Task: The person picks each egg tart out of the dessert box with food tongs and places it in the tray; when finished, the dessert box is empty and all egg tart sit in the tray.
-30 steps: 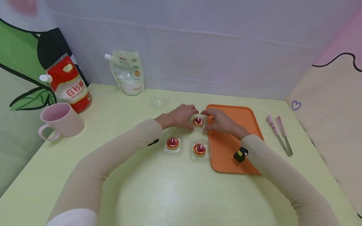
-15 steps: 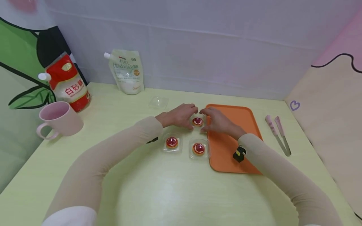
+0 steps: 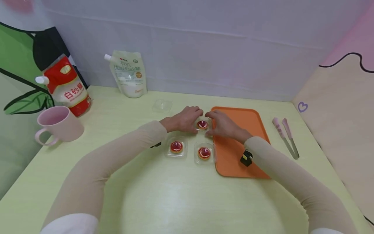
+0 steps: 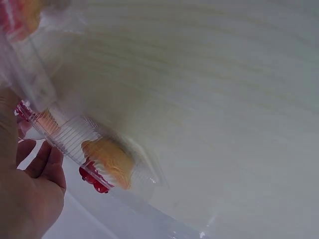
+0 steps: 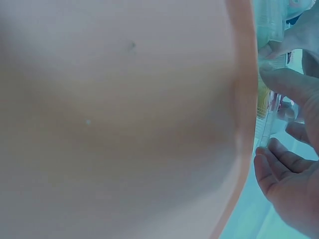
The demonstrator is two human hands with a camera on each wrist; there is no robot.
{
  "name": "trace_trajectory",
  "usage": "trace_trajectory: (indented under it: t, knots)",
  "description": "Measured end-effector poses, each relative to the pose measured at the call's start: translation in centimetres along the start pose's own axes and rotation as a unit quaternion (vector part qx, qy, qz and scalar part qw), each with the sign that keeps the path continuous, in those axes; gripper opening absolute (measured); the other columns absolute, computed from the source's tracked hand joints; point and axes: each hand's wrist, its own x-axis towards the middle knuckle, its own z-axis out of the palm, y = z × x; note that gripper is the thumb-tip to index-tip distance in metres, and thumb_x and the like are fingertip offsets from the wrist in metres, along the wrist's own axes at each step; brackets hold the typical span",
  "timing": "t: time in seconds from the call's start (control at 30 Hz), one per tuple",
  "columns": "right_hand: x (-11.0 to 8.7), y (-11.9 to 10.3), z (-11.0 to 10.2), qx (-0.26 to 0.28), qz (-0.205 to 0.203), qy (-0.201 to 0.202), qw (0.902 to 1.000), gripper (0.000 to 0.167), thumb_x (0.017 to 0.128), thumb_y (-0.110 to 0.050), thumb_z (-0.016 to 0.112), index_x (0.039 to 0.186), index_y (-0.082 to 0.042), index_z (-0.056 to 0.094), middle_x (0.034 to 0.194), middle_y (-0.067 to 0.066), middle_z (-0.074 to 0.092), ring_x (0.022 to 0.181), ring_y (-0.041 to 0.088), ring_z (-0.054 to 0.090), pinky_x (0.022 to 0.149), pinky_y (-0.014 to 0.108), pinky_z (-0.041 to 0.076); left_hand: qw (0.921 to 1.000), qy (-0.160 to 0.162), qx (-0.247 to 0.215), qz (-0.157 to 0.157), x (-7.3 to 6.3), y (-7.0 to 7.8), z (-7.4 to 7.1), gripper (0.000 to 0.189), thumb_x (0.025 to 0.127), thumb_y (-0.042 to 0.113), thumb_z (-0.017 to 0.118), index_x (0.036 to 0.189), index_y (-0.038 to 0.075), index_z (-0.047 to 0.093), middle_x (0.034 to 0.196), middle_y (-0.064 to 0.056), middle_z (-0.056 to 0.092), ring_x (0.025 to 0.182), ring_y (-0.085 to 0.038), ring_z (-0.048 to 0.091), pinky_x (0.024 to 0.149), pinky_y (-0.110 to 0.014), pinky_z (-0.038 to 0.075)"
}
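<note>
Three small tarts with red fruit and cream sit in clear plastic boxes. My left hand (image 3: 187, 119) and right hand (image 3: 224, 126) hold opposite sides of the far box (image 3: 202, 125), fingers at its back and thumbs at its front. In the right wrist view, fingertips and thumb of the right hand pinch the edge of a clear box (image 5: 265, 107). In the left wrist view, a tart (image 4: 107, 167) in ridged clear plastic lies by the left fingers. Nearer stand the left box (image 3: 176, 147) and the right box (image 3: 204, 153), by the tray.
An orange tray (image 3: 238, 156) lies under the right forearm. Pink-handled tongs (image 3: 286, 138) lie farther right. An empty clear plastic piece (image 3: 162, 105) lies at the back. Along the left are a pink mug (image 3: 62, 126), a red-and-white sugar pouch (image 3: 70, 89) and a pale pouch (image 3: 128, 74).
The head view has shifted a little, so everything sits slightly farther left in it. Both hands stay at the far box.
</note>
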Motion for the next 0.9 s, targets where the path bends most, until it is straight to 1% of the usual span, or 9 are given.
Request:
trace_trajectory:
  t: [0.17,0.37,0.5,0.6,0.77,0.9]
  knots:
    - [0.00,-0.19,-0.11,-0.005,0.014,-0.002,0.9999,0.073,0.078,-0.026,0.086,0.139,-0.002,0.054,0.126,0.018,0.058,0.110,0.032,0.057,0.096,0.047,0.050,1.0000,-0.005,-0.001,-0.006,-0.04,0.06,-0.17,0.063,0.080,0.029,0.082,0.130,0.006,0.052,0.129,-0.013,0.058,0.121,-0.029,0.052,0.109,-0.043,0.036]
    - [0.06,-0.11,-0.18,-0.002,0.017,-0.007,0.9998,0.072,0.079,-0.025,0.085,0.139,-0.001,0.054,0.128,0.018,0.060,0.116,0.033,0.058,0.099,0.047,0.050,0.9998,-0.012,-0.007,-0.018,-0.08,0.14,-0.24,0.065,0.080,0.029,0.080,0.133,0.005,0.051,0.131,-0.013,0.059,0.123,-0.029,0.052,0.111,-0.042,0.035]
    - [0.12,0.07,-0.27,0.006,0.017,-0.009,0.9998,0.070,0.080,-0.025,0.084,0.138,0.001,0.054,0.132,0.018,0.062,0.120,0.034,0.058,0.102,0.048,0.048,0.9997,-0.011,-0.012,-0.017,-0.06,0.04,-0.20,0.066,0.080,0.027,0.079,0.134,0.005,0.051,0.131,-0.014,0.060,0.123,-0.029,0.052,0.112,-0.043,0.034]
    - [0.09,0.12,-0.44,0.013,0.017,-0.009,0.9997,0.068,0.080,-0.024,0.084,0.136,0.002,0.056,0.133,0.018,0.063,0.121,0.035,0.059,0.101,0.049,0.049,0.9997,-0.010,-0.017,-0.017,0.00,-0.03,-0.17,0.066,0.080,0.027,0.078,0.135,0.005,0.051,0.131,-0.013,0.061,0.122,-0.028,0.052,0.112,-0.043,0.033]
    - [0.02,0.21,-0.66,0.011,0.023,-0.010,0.9996,0.065,0.081,-0.027,0.084,0.134,0.000,0.058,0.132,0.017,0.064,0.120,0.036,0.061,0.099,0.049,0.050,0.9993,-0.012,-0.025,-0.023,0.15,-0.11,-0.09,0.066,0.081,0.027,0.078,0.136,0.005,0.050,0.132,-0.013,0.060,0.123,-0.028,0.051,0.113,-0.043,0.032]
    - [0.01,0.19,-0.74,0.003,0.022,-0.013,0.9997,0.066,0.081,-0.029,0.083,0.134,0.000,0.058,0.132,0.017,0.064,0.121,0.035,0.061,0.100,0.049,0.050,0.9994,-0.014,-0.023,-0.022,0.23,-0.13,-0.05,0.066,0.081,0.027,0.078,0.136,0.006,0.050,0.132,-0.012,0.061,0.122,-0.028,0.051,0.113,-0.043,0.033]
